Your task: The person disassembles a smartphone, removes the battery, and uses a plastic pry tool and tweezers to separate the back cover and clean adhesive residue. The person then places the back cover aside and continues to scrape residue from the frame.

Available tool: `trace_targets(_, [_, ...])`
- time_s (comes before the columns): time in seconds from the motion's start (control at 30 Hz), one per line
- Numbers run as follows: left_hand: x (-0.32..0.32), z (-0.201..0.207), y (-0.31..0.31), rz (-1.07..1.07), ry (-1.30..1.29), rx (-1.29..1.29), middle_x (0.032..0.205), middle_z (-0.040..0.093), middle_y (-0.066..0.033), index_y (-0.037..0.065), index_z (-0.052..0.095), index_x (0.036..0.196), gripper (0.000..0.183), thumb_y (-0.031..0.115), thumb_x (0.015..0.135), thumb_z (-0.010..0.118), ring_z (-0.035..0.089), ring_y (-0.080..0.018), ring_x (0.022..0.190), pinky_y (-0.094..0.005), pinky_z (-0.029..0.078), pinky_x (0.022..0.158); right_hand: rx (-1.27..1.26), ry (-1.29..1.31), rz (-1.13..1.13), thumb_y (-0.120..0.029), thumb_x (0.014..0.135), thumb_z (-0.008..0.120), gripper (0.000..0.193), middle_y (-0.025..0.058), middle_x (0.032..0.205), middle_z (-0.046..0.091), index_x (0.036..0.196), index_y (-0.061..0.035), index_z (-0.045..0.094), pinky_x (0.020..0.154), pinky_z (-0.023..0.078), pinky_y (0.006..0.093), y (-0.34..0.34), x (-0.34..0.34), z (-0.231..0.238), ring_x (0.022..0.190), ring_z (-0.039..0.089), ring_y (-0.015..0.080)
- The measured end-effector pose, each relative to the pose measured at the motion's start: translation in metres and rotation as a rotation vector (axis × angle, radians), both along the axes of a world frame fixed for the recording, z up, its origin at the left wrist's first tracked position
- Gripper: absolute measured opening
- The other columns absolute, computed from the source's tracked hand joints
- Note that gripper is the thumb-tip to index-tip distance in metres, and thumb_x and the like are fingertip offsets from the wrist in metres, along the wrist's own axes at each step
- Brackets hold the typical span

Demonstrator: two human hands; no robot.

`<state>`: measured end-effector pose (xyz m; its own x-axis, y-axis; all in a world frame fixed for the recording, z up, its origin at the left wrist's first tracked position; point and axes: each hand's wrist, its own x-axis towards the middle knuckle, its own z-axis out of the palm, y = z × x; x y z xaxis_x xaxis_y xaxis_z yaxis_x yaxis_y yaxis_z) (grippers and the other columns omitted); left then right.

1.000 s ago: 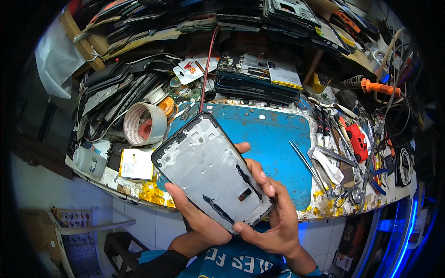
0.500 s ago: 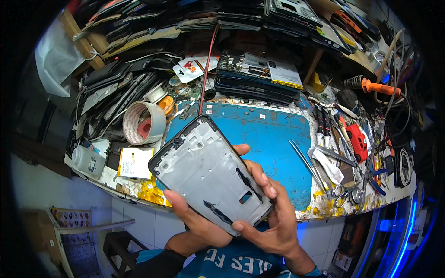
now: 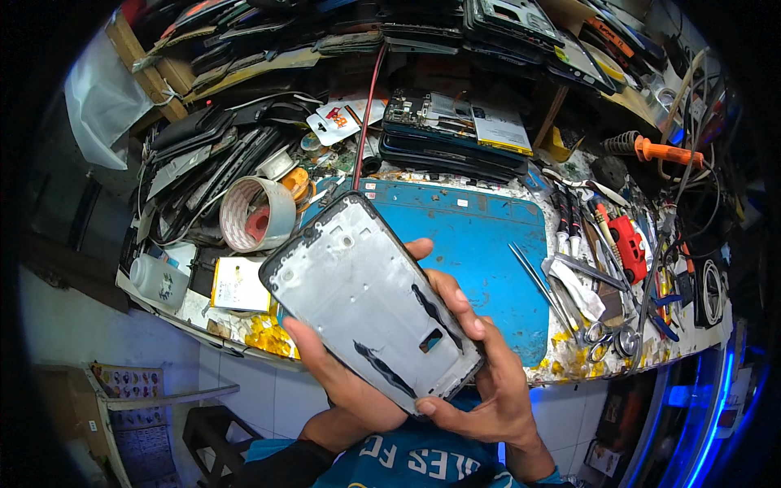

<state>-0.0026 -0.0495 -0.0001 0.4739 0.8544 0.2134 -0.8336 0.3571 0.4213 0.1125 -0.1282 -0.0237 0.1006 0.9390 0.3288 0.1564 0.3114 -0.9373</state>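
A grey metal phone frame (image 3: pixel 350 293) with a black rim is held tilted above the near edge of the bench. Two dark strips of torn adhesive and a small rectangular cutout show on its face. My left hand (image 3: pixel 350 382) grips the lower left edge, thumb along the side. My right hand (image 3: pixel 476 358) holds the lower right corner, thumb on the bottom edge and fingers along the right side. Behind the frame lies a blue work mat (image 3: pixel 496 285).
Tweezers (image 3: pixel 541 285), scissors (image 3: pixel 599 337) and a red toy-car-shaped tool (image 3: pixel 628 248) lie at right. A tape roll (image 3: pixel 259 215), a white battery (image 3: pixel 242 285) and a plastic bottle (image 3: pixel 156 279) stand at left. Stacked phones (image 3: pixel 451 150) sit behind the mat; a soldering iron (image 3: pixel 667 153) rests at far right.
The phone frame has tilted slightly in both hands, so its face looks brighter. Both hands keep their grip. The whole view has shifted a little.
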Motion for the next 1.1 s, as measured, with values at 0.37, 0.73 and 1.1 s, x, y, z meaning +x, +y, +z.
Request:
trace_targets(0.37, [-0.002,-0.004,-0.002,0.048,-0.022,-0.072,0.101,0.060,-0.0211,-0.003,0.038,0.143,0.121,0.097,0.078,0.018,0.063,-0.0310,0.089,-0.0441,0.051,0.083,-0.027,-0.103,-0.039,-0.024,0.075,0.089,0.081,0.0250,0.117,0.060,0.136,0.0087,0.048,0.089,0.054,0.0431,0.000,-0.004,0.005,0.111,0.061,0.0350])
trace_targets(0.73, [-0.007,-0.004,0.003,0.000,0.037,-0.012,0.104,0.061,-0.0190,-0.001,0.037,0.144,0.124,0.100,0.074,0.019,0.062,-0.0280,0.092,-0.0422,0.050,0.087,-0.067,-0.064,-0.036,-0.024,0.076,0.088,0.080,0.0228,0.118,0.059,0.136,0.0074,0.047,0.089,0.053,0.0415,-0.002,-0.008,0.002,0.110,0.062,0.0336])
trace_targets(1.1, [-0.001,-0.001,0.002,0.045,0.069,0.022,0.103,0.058,-0.0208,-0.003,0.036,0.144,0.117,0.094,0.081,0.019,0.063,-0.0326,0.088,-0.0465,0.052,0.080,-0.028,-0.028,-0.106,-0.022,0.078,0.087,0.078,0.0228,0.119,0.059,0.138,0.0052,0.044,0.093,0.051,0.0420,-0.002,-0.008,-0.004,0.112,0.062,0.0340])
